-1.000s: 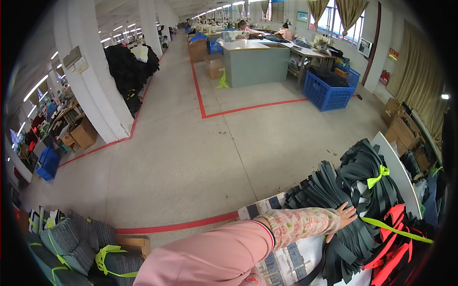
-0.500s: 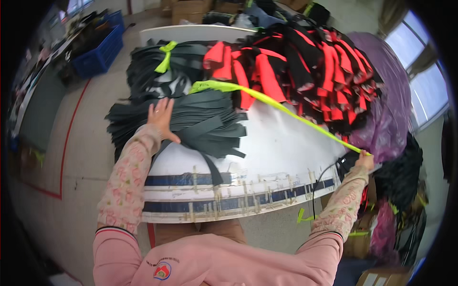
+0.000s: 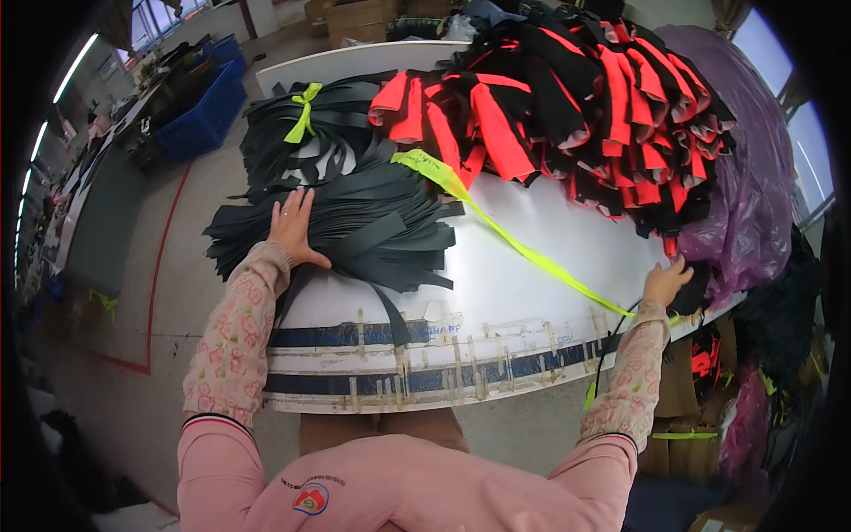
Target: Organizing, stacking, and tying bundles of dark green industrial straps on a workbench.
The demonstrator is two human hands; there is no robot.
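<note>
One white surface carries a heap of black-and-red pieces at far right, a fanned bundle of dark grey strips at left, and a yellow-green ribbon slanting from behind the strips toward the right wrist. The left hand lies wide open on the strips, thumb out, grasping nothing. Near the surface's right end, the right hand is loosely half-open; whether it touches anything, I cannot tell.
</note>
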